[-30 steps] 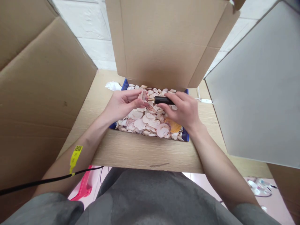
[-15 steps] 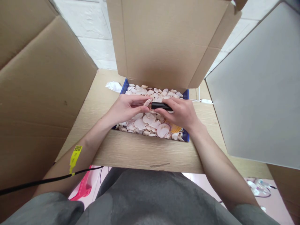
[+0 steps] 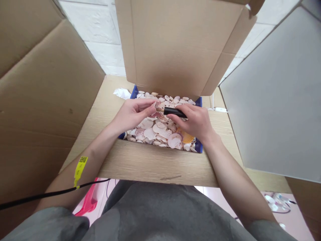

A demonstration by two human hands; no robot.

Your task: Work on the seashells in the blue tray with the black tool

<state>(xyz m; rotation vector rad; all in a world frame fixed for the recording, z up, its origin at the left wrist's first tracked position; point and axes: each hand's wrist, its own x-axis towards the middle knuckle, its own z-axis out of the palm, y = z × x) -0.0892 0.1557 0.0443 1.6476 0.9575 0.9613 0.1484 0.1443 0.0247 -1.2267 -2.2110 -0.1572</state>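
Between the thumb and fingers of my left hand [image 3: 131,113] is a small pale seashell [image 3: 155,105], partly covered by the fingertips. My right hand [image 3: 195,120] is wrapped round a black mini drill [image 3: 173,111]. Its thin brass-coloured front end points left at the shell; whether the tip touches it I cannot tell. Beneath both hands lies a blue-edged cardboard box [image 3: 199,147] full of loose seashells [image 3: 150,133]. An orange scallop shell [image 3: 187,137] shows near its right front corner.
The box's lid [image 3: 180,43] stands raised at the back. Cardboard [image 3: 50,90] walls the left side and a grey-white panel [image 3: 276,100] the right. Crumpled white plastic [image 3: 122,93] lies behind left on the wooden table [image 3: 155,164]. A black cable [image 3: 50,193] crosses my left forearm.
My left hand has tilted the shell and its fingers have curled further round it. The drill has shifted slightly right, showing more of its brass-coloured front end.
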